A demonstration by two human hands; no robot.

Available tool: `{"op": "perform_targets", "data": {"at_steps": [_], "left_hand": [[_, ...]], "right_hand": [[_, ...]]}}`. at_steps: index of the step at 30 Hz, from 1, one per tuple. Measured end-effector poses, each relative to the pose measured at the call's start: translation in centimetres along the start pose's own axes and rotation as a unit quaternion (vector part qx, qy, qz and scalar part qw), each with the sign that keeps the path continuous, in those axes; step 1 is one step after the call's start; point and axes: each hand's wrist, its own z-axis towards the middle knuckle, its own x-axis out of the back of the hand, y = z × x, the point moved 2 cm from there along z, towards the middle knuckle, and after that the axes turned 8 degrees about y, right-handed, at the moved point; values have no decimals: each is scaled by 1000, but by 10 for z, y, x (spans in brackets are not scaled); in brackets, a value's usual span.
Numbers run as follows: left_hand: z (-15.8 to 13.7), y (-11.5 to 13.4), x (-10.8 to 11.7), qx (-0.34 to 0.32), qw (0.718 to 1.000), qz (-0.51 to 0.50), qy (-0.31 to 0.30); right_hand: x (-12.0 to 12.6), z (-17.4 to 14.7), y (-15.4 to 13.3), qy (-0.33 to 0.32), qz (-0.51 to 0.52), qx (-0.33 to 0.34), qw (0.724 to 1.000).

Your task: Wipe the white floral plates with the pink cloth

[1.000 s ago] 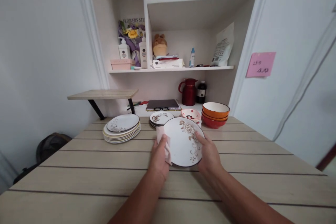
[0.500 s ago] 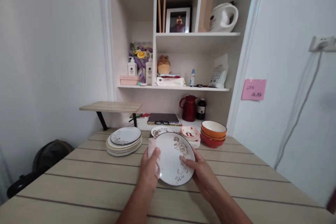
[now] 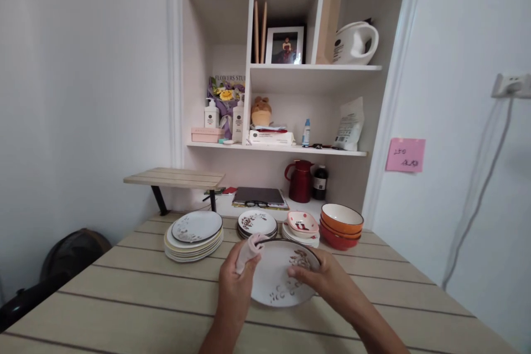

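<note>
White round ceramic plate with a brown flower print (image 3: 279, 278) sits tilted just above the near middle of the pale slatted wooden table (image 3: 124, 298), gripped from both sides. Left hand (image 3: 234, 287) closes on a pink cloth (image 3: 248, 250) (pressed against the left rim, presumably for wiping). Right hand (image 3: 321, 282) curls over the right rim to steady it. 2 plate stacks (image 3: 193, 235) lie beyond.

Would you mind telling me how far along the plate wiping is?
In hand: the left hand presses a pink cloth on the floral plate, steadied by the right hand. A large plate stack, small plates and orange bowls wait behind; whether they are wiped cannot be told.
</note>
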Motion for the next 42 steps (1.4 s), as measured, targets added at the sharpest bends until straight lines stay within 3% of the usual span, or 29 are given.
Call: {"op": "perform_targets", "data": {"at_steps": [3, 6, 9, 12, 16, 19, 22, 25, 28, 31, 33, 36, 39, 42], "left_hand": [[3, 5, 4, -133, 987, 77, -55], [6, 3, 9, -228, 966, 115, -48], [4, 0, 9, -287, 943, 145, -82], [2, 1, 7, -301, 932, 160, -122], [3, 7, 5, -248, 949, 136, -142], [4, 7, 0, -133, 974, 93, -156], [2, 0, -2, 4, 995, 24, -100], [-3, -12, -7, 114, 991, -39, -50], [-9, -25, -13, 160, 984, -77, -27], [-13, -35, -17, 199, 973, -114, -1], [-12, -38, -17, 227, 965, -130, -2], [-5, -36, -9, 235, 963, -130, 12], [3, -26, 0, 199, 974, -103, 35], [6, -15, 4, 150, 986, -59, 39]], "right_hand": [[2, 8, -7, -23, -71, 11, 997], [2, 14, -16, -4, -119, 52, 992], [-6, 15, -22, 13, -131, 89, 987], [-14, 15, -18, 28, -178, 91, 979], [-15, 9, -3, 96, -197, 103, 970], [-14, 2, 9, 130, -128, 88, 979], [-13, -1, 16, 194, -3, 14, 981], [-16, 0, 19, 257, 163, -50, 951], [-24, 2, 25, 293, 284, -81, 909], [-36, 1, 39, 299, 366, -120, 873], [-44, 1, 48, 280, 395, -136, 864], [-51, 1, 50, 209, 399, -150, 880], [-45, 3, 40, 137, 347, -142, 917], [-30, 5, 28, 134, 265, -79, 952]]}}
